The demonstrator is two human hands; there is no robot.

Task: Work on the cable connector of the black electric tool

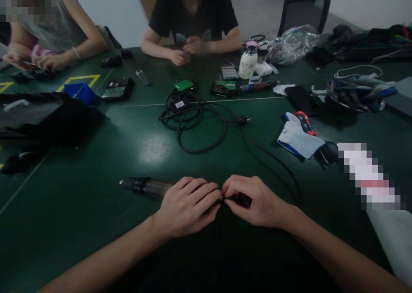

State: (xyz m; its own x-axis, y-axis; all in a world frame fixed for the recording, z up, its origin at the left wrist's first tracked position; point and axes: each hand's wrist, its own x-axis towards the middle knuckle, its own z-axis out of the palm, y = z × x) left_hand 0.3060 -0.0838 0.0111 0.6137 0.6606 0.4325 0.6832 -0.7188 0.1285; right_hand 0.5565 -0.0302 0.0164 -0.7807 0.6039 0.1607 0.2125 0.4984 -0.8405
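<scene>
My left hand (189, 205) lies closed over the right end of a dark cylindrical tool (146, 185) that rests on the green table (96, 164); the tool's left part sticks out past my knuckles. My right hand (252, 198) meets it from the right, fingers pinched on a small dark piece at the tool's tip. A black cable (270, 155) runs from under my right hand back to a coiled heap (196, 121) at the table's middle. What the pinched piece is stays hidden by my fingers.
Two other people sit at the far side, hands on the table. Circuit boards (184, 85), a white bottle (247, 61), a soldering iron (257, 87), a glove with a red-handled tool (299, 134), a blue bin (80, 92) and black bags lie around.
</scene>
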